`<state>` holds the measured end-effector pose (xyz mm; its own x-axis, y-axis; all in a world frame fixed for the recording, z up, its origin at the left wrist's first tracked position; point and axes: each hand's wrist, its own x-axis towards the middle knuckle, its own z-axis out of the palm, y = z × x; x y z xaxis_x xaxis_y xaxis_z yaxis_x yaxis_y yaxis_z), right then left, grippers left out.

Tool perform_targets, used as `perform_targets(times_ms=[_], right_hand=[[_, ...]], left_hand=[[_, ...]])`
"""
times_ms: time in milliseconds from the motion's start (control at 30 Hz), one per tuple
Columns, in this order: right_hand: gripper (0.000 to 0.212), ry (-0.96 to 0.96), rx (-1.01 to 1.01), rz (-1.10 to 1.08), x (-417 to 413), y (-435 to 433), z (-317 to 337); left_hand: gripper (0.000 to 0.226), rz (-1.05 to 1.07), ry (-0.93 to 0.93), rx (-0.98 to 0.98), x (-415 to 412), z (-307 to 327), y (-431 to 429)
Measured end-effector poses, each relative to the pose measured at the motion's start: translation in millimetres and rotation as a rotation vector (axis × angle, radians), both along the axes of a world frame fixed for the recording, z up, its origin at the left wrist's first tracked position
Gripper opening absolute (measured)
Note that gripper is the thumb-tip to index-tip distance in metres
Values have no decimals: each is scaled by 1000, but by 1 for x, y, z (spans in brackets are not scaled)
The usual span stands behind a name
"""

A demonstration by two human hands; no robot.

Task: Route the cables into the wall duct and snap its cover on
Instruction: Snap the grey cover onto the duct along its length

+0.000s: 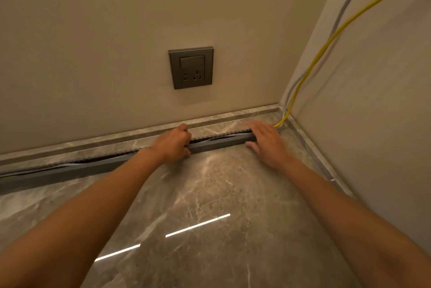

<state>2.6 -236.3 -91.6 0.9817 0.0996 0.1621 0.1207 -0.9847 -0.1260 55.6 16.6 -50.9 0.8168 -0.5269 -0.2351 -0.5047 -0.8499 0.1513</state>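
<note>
duct (221, 142) runs sideways under both hands | left hand (171, 145) grips its edge | right hand (268, 142) flat, spread, nearer cables (310, 66)

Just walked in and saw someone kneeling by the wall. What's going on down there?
A person is working on a long grey slotted cable duct along the marble skirting. The left hand grips its front edge; the right hand presses near the corner, where a yellow cable and a grey cable drop in. The duct is open on top.
</note>
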Motion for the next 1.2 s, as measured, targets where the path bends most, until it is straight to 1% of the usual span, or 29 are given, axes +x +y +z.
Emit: perform_targets(times_ms=[33,133,233,267,367,433,467,567,667,733,833,967,1100,1200], right_hand=[[46,4,-18,-39,0,-11,1],[44,136,-129,-118,2,-39,6],[39,175,-105,-204,9,-49,8],[38,180,-47,-239,13,-51,8],[39,255,244,-344,26,-61,15],[40,312,384,-351,31,-68,23],[40,341,416,-327,32,-71,25],[41,422,386,-260,26,-76,28],[49,403,338,-232,21,-78,27],[50,345,289,-239,20,-77,26],[45,274,261,-239,20,-74,25],[39,286,282,-233,23,-77,27],[38,318,342,-236,26,-83,30],[36,328,338,-227,29,-85,30]], left_hand=[[23,11,7,6,1,1,1],[21,32,5,34,4,0,-4],[17,93,-5,37,4,1,-5],[17,113,-14,36,3,1,-5],[16,147,-20,49,1,1,-8],[17,160,-19,73,2,3,-10],[19,159,-19,96,3,4,-11],[29,154,-26,162,3,7,-21],[38,134,-38,147,2,7,-39],[36,82,-55,93,0,3,-54],[35,-7,-102,31,-1,-2,-77],[35,-52,-170,35,1,-4,-97],[31,-20,-93,-54,2,-2,-109],[28,21,-55,-82,2,-2,-110]])
